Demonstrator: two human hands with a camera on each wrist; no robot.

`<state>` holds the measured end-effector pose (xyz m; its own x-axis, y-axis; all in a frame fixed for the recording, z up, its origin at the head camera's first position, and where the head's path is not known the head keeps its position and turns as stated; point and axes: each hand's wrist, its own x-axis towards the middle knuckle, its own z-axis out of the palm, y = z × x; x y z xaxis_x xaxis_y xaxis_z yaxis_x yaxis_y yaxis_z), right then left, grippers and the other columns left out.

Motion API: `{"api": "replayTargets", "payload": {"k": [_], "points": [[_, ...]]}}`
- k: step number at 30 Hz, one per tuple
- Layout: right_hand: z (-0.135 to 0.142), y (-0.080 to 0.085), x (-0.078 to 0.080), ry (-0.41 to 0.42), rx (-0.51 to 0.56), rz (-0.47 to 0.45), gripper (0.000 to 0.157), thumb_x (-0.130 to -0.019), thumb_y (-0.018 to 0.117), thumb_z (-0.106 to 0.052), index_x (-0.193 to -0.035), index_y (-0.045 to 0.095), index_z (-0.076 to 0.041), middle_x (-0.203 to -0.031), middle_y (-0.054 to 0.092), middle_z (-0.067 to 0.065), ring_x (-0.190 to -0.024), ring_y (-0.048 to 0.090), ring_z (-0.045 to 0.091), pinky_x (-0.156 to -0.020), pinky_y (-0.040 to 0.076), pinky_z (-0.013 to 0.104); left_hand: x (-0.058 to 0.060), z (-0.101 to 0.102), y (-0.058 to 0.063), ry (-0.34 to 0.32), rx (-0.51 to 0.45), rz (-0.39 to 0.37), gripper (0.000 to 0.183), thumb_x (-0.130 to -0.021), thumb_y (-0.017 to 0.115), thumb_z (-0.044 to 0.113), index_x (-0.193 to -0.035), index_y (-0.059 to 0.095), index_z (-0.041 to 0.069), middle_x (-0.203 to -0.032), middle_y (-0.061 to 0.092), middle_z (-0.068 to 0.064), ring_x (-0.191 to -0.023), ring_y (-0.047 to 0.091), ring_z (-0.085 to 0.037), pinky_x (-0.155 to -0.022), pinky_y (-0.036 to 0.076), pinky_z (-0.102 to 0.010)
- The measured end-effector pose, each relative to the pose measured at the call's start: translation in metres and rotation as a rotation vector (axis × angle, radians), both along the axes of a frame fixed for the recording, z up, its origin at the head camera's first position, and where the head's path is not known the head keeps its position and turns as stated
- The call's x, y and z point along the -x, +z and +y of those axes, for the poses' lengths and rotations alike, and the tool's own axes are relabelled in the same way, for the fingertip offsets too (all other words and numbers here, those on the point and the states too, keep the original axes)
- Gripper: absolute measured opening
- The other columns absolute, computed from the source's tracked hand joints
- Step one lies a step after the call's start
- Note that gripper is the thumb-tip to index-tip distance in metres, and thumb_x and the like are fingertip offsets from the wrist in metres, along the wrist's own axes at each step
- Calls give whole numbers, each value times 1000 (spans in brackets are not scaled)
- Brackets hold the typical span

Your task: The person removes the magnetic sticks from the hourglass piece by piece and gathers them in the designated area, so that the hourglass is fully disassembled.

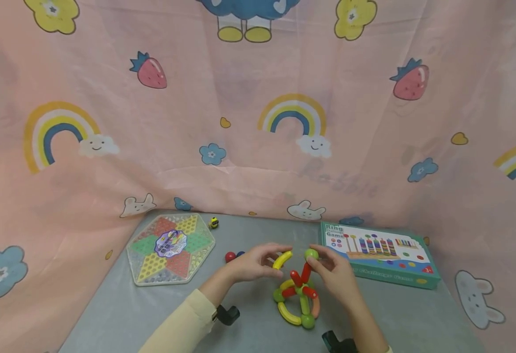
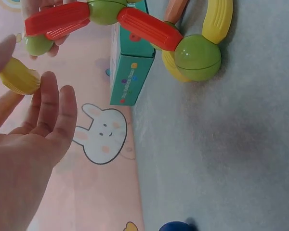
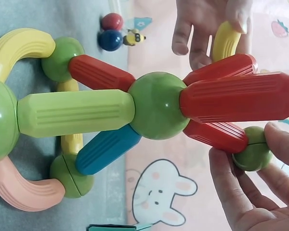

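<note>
Using the ball-and-stick build on the grey table as the landmark, going left to right: farthest left of it is a hexagonal game board, then a little bee figure back and to the left, then a red ball and a blue ball nearer the build, also left and a bit behind. Left hand is up at the build's upper left, thumb and fingers pinching a yellow curved stick whose end sits clear of everything else. The build itself stands on the table, red sticks fanning up from its middle. Right hand is at its upper right, with thumb and fingers pinching the green ball at the tip of one red stick. Right of and behind the build is the boxed ring game. My read is it's mid-assembly, on the adding-a-piece step, and the next move calls for lining the yellow stick's end up with a ball while the right hand steadies the top. Room-wise, there's bare table left of the build toward the board; to its right, the box's near edge makes things tighter behind that hand.
</note>
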<state>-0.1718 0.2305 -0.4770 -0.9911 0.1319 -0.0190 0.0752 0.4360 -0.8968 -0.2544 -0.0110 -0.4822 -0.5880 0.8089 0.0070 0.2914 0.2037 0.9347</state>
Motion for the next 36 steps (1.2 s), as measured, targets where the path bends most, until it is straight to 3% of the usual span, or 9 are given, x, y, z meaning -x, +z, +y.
{"api": "replayTargets", "payload": {"k": [7,14,19,24,27,31,36], "points": [[1,-1,-1,9,22,9,44,-97,68,-36,-136,62,-18,-128,67,11,-115,68,32,-98,54,51,-2,-8,0,79,-19,-15,57,-90,76,22,-143,55,20,-141,58,-4,-118,57,-14,-99,51,-26],[2,0,-1,18,24,8,45,-97,67,-38,-137,61,-17,-129,66,13,-119,66,34,-99,53,53,-2,-23,-4,178,-29,-14,62,-86,82,26,-141,56,17,-138,60,-2,-117,59,-16,-99,52,-31],[2,2,-3,20,29,8,44,-97,67,-38,-136,62,-18,-128,67,11,-117,67,32,-99,53,52,-2,-35,-4,232,63,92,67,-82,85,28,-141,56,19,-136,61,2,-116,57,-13,-101,50,-37],[2,3,-3,26,28,12,46,-97,66,-40,-137,61,-18,-129,67,11,-119,66,33,-99,52,54,-6,-47,-7,214,195,248,74,-76,90,33,-140,56,18,-132,61,5,-115,55,-13,-103,48,-47],[1,2,-3,23,30,2,45,-97,67,-39,-137,61,-19,-129,67,10,-119,65,33,-100,52,54,-10,-54,-11,201,266,316,76,-75,90,36,-140,56,17,-133,59,5,-118,55,-17,-104,47,-44],[2,0,-2,16,22,-3,43,-97,67,-38,-136,61,-21,-129,66,9,-120,65,32,-100,52,54,-15,-61,-17,205,315,333,75,-74,91,35,-139,56,17,-134,58,5,-121,54,-18,-104,47,-41],[2,-2,-1,20,12,8,44,-97,67,-39,-136,61,-20,-129,66,9,-120,65,34,-100,51,55,-18,-70,-29,225,347,300,76,-75,91,32,-140,55,16,-134,57,4,-123,52,-20,-105,46,-46]]}}
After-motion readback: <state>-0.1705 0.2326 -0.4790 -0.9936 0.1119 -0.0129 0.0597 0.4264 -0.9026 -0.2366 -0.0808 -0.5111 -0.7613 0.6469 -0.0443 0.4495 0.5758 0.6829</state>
